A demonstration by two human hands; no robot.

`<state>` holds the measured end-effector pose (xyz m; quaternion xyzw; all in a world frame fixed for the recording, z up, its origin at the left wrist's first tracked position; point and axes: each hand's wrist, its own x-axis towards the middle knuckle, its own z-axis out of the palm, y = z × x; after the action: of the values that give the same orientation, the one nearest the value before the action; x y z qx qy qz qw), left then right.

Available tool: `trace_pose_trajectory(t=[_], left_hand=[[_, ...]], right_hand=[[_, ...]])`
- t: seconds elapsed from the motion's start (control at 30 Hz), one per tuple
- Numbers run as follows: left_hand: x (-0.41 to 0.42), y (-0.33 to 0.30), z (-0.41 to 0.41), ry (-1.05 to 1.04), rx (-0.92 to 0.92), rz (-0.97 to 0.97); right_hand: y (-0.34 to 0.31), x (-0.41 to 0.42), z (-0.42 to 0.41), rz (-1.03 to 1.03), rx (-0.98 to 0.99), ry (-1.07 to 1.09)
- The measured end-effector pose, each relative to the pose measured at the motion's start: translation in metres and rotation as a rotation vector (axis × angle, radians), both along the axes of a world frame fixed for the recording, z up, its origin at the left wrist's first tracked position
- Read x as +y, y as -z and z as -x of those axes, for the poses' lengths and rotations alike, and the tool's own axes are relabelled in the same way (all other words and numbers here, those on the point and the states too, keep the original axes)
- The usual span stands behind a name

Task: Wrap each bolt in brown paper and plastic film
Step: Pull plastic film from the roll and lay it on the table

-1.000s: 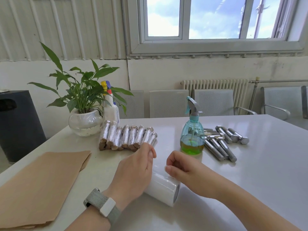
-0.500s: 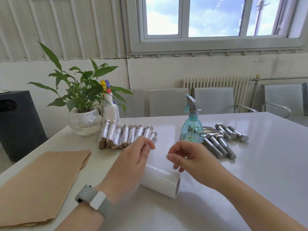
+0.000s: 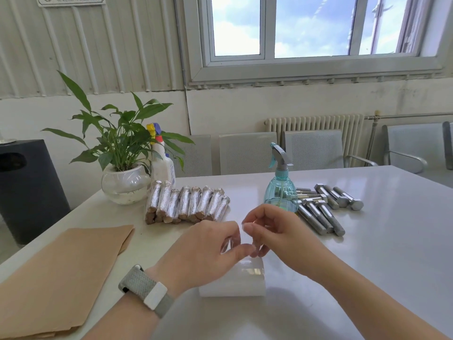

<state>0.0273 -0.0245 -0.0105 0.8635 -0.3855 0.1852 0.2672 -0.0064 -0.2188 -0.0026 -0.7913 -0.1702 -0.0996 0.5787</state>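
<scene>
A white roll of plastic film (image 3: 235, 280) lies on the table in front of me, partly under my left hand (image 3: 203, 251). That hand pinches a clear strip of film above the roll. My right hand (image 3: 277, 231) is raised just right of it, fingers curled, pinching the same film's edge. A row of several wrapped bolts (image 3: 188, 203) lies behind my hands. Several bare steel bolts (image 3: 323, 209) lie at the right, behind the spray bottle. Sheets of brown paper (image 3: 63, 273) lie at the left.
A teal spray bottle (image 3: 280, 190) stands just behind my right hand. A potted plant (image 3: 122, 168) in a glass bowl and a white spray bottle (image 3: 161, 160) stand at the back left. Grey chairs (image 3: 247, 153) line the table's far edge. A black bin (image 3: 27, 187) stands left of the table.
Both hands have lifted off the roll and come together above it, pulling up a strip of film. The roll has turned and now lies crosswise.
</scene>
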Motion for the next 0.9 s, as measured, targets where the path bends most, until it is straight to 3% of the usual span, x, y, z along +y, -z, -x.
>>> trace_pose_trajectory(t=[0.07, 0.2, 0.37, 0.43, 0.53, 0.63, 0.73, 0.9], left_hand=[[-0.003, 0.002, 0.001, 0.037, 0.006, 0.025], [-0.003, 0.009, -0.003, 0.027, 0.154, 0.294], [-0.002, 0.017, -0.008, -0.018, 0.648, 0.899], [-0.004, 0.02, -0.009, -0.067, 0.748, 1.072], [-0.006, 0.021, -0.009, -0.114, 0.868, 1.288], [0.002, 0.013, -0.011, -0.124, 0.83, 1.284], [0.018, 0.005, -0.013, -0.103, 0.787, 1.238], [0.037, -0.006, -0.012, -0.049, 0.918, 1.024]], right_hand=[[0.001, -0.01, -0.002, -0.038, 0.15, -0.035], [0.007, -0.027, -0.001, 0.167, 0.399, -0.298], [0.016, -0.013, -0.003, 0.224, 0.379, -0.25], [0.02, -0.006, -0.001, 0.081, 0.399, -0.279], [0.025, 0.009, 0.0, -0.29, 0.44, -0.285], [0.024, 0.018, 0.0, -0.548, 0.424, -0.287], [0.023, 0.013, -0.004, -0.553, 0.435, -0.116], [0.024, -0.004, -0.007, -0.622, 0.497, -0.105]])
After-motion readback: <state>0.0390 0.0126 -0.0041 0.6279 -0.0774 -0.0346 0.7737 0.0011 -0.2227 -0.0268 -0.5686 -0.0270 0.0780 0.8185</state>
